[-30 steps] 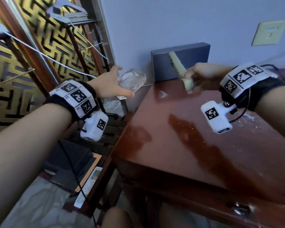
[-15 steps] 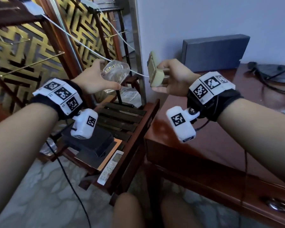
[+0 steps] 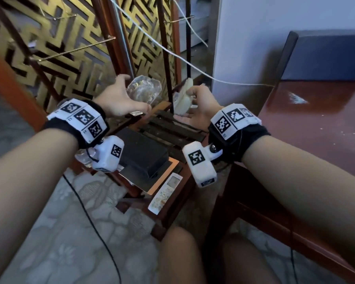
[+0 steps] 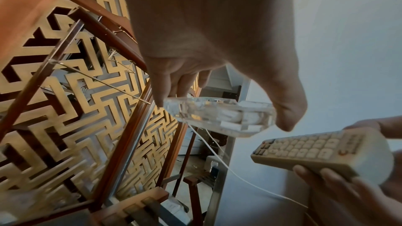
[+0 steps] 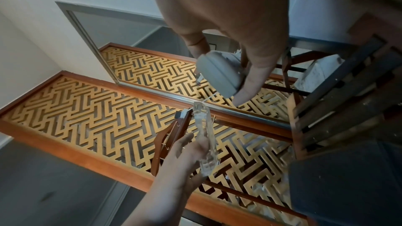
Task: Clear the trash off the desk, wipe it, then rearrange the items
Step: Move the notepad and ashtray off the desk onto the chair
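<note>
Beside the dark red wooden counter (image 3: pixel 316 124), off its left edge, both hands hover over a low slatted wooden rack (image 3: pixel 172 130). At left, the left hand (image 3: pixel 119 99) has its grip closed around a clear glass ashtray (image 3: pixel 143 92), thumb on one rim and fingers on the opposite rim; the left wrist view shows white scraps inside the glass (image 4: pixel 219 116). Close to the ashtray, nearer the counter but not touching it, the right hand (image 3: pixel 199 107) holds a cream remote control (image 3: pixel 183 99), fingers curled under its body and thumb against its end; its rows of buttons face the left wrist camera (image 4: pixel 309 150). Lower on the rack, toward the person, lie a black flat box (image 3: pixel 143 154) on an orange-edged board and, just beside them, a second white remote (image 3: pixel 164 193) with a small screen. On the counter, a grey box (image 3: pixel 326 56) stands against the pale wall, and white crumbs speckle the polished top. Behind the rack rises a gold maze-pattern lattice screen (image 3: pixel 49 37), crossed by a white cable (image 3: pixel 193 66).
</note>
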`<action>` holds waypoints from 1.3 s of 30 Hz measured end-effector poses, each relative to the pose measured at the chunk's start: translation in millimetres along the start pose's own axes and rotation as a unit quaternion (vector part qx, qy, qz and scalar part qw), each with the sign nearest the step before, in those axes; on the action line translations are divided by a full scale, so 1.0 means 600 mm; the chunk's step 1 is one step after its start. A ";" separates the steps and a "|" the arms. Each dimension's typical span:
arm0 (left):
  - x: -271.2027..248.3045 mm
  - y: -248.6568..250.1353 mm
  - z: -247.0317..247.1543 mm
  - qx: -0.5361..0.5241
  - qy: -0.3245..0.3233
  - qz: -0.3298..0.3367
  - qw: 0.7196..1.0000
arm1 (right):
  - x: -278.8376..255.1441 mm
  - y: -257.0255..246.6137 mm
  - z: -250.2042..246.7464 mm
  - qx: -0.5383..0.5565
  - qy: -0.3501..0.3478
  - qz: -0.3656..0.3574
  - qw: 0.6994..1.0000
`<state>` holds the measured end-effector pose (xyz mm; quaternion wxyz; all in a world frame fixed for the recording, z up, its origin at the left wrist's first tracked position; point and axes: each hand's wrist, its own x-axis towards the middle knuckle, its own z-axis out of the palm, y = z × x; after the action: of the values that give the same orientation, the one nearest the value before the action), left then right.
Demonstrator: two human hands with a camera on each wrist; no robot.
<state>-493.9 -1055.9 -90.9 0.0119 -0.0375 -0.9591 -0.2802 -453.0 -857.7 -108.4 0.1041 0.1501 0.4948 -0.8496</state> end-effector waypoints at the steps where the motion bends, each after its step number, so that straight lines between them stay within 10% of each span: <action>1: 0.001 -0.012 0.002 0.001 -0.001 -0.003 1.000 | 0.007 0.009 0.004 0.012 -0.003 0.006 1.000; 22: 0.060 -0.173 0.131 0.074 -0.102 -0.004 0.992 | 0.191 0.276 -0.066 0.204 0.180 0.019 0.962; 39: 0.114 -0.180 0.226 0.118 -0.167 0.036 0.978 | 0.251 0.307 -0.111 0.192 0.229 0.022 0.954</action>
<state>-571.0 -1068.9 -260.1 -0.1340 -0.1170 -0.9719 -0.1541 -523.6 -893.8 -342.7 -0.0241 0.3684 0.3291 -0.8691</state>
